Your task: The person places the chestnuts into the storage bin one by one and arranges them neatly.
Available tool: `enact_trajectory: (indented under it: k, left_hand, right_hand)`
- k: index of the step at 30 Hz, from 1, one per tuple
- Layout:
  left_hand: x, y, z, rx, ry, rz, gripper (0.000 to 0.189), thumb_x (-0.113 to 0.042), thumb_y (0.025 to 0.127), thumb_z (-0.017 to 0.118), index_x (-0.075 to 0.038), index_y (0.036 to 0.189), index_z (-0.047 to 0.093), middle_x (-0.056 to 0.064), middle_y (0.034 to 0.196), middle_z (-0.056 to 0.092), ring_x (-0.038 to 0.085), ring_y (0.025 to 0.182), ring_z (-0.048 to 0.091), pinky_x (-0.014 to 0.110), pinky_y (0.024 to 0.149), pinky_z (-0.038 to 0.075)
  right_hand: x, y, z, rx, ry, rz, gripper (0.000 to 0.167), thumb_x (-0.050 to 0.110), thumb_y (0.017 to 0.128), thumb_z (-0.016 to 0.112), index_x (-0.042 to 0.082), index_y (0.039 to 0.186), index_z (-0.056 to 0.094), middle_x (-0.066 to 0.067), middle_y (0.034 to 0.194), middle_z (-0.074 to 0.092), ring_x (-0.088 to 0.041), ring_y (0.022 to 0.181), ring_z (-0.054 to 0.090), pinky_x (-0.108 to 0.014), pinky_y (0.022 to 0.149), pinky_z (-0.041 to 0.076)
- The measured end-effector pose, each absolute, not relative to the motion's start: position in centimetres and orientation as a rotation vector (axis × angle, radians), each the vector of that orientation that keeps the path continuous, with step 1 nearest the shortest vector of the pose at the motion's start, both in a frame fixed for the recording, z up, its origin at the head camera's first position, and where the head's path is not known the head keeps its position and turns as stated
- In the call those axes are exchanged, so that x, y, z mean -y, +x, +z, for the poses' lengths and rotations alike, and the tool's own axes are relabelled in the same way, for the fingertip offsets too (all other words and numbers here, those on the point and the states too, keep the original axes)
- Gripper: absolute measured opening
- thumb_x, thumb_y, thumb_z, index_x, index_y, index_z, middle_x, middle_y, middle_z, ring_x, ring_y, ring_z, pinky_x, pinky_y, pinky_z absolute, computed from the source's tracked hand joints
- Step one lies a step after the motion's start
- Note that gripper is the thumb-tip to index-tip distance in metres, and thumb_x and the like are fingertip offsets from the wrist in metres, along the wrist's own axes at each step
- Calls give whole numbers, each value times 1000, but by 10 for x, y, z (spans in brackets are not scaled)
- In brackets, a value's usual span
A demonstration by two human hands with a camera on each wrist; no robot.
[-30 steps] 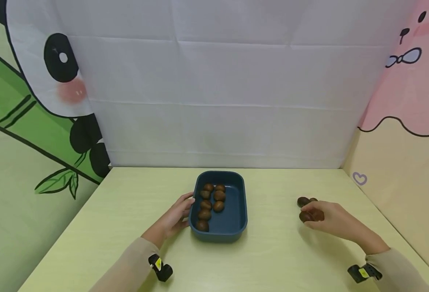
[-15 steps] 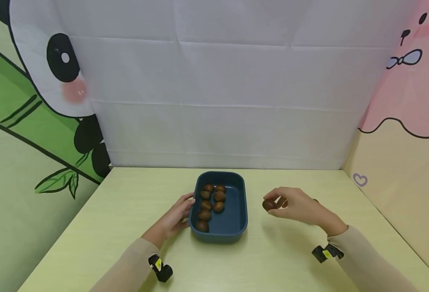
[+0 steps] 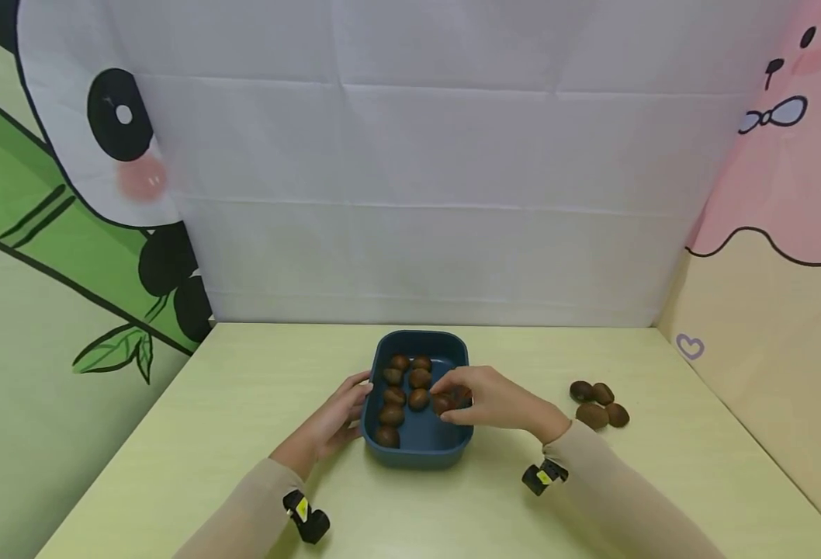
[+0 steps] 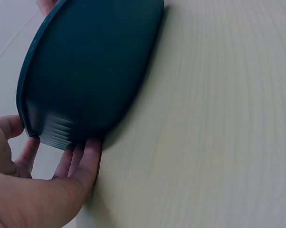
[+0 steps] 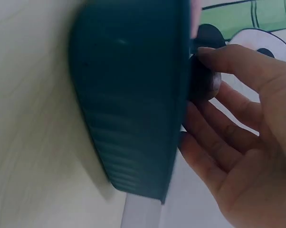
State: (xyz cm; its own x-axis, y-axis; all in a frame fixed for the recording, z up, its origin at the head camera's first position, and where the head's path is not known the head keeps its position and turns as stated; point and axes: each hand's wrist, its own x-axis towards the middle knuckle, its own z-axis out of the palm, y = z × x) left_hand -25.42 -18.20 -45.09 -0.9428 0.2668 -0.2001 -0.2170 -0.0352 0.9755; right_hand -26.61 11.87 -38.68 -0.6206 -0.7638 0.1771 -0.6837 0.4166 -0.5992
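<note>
In the head view a dark blue rectangular box (image 3: 417,460) stands on the table. Several brown chestnuts (image 3: 392,415) lie inside it, in two rough columns on its left and middle. My right hand (image 3: 497,400) is over the box's right side and pinches a chestnut (image 3: 443,404) between thumb and fingers. That chestnut (image 5: 208,85) also shows at the rim in the right wrist view, partly hidden. My left hand (image 3: 334,415) touches the box's left side; in the left wrist view its extended fingers (image 4: 88,159) rest against the outer wall.
Several loose chestnuts (image 3: 592,417) lie in a small cluster on the right of the pale yellow table (image 3: 243,404). A white cloth (image 3: 417,194) hangs behind the table, with printed cartoon panels at both sides.
My right hand has carried a chestnut leftward from the cluster on the right to the box. The loose chestnuts there are now uncovered. My left hand and the box have stayed in place.
</note>
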Motion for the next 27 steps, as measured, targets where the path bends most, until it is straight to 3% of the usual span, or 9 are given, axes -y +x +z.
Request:
enact_trajectory:
  k: [11, 19, 27]
  left_hand:
    - [182, -255, -451, -1938, 41, 2034, 57, -36, 107, 45, -18, 157, 26, 23, 146, 45, 33, 130, 49, 47, 99, 45]
    - [182, -256, -451, -1912, 44, 2045, 57, -35, 107, 44, -17, 157, 24, 24, 147, 43, 32, 130, 49, 47, 99, 44]
    - [182, -257, -452, -1915, 54, 2037, 55, -34, 107, 43, -18, 157, 25, 23, 146, 45, 31, 128, 51, 45, 97, 46]
  right_hand:
    - [-77, -278, -410, -2645, -1395, -664, 30, 17, 89, 78, 7, 117, 70, 0, 110, 70, -10, 93, 64, -22, 79, 50]
    - [-65, -281, -414, -2721, -1341, -502, 31, 19, 86, 81, 10, 114, 72, 1, 105, 70, -8, 94, 62, -24, 82, 50]
    - [-63, -282, -418, -2800, -1333, -420, 26, 18, 84, 83, 13, 108, 74, 3, 96, 64, -10, 88, 60, -25, 77, 50]
